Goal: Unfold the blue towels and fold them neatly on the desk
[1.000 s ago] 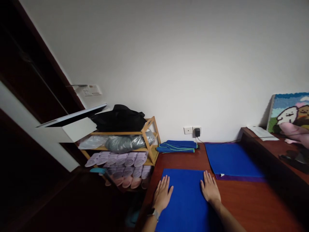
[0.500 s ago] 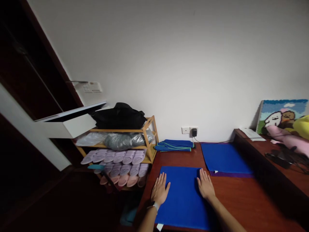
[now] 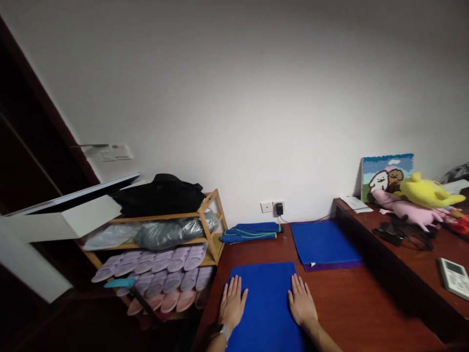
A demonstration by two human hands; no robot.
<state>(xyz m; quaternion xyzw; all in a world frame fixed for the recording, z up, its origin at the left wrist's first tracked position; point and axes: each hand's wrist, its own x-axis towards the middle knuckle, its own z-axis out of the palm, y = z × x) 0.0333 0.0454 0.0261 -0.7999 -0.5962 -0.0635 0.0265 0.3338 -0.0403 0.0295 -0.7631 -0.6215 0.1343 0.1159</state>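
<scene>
A blue cloth [image 3: 266, 308] lies flat on the reddish-brown wooden table [image 3: 351, 303], its lower end cut off by the frame. My left hand [image 3: 233, 302], with a watch at the wrist, rests palm down along the cloth's left edge, fingers stretched out. Along the right edge, my right hand [image 3: 302, 299] lies flat in the same way. Neither hand grips anything. Farther back on the right, a second blue cloth [image 3: 324, 243] is spread over a purple cloth [image 3: 337, 265], with a small white tag at its near corner.
A folded blue cloth with green edging [image 3: 252, 231] lies by the wall, below a plugged-in black adapter [image 3: 279, 209]. To the left stands a wooden rack [image 3: 208, 222] with slippers [image 3: 161, 261] and a black bag [image 3: 161, 195]. Plush toys [image 3: 427, 190] sit on a raised ledge at right.
The view has turned to the right and tilted up slightly, so more of the right ledge shows. Both hands stay flat on the blue cloth's edges.
</scene>
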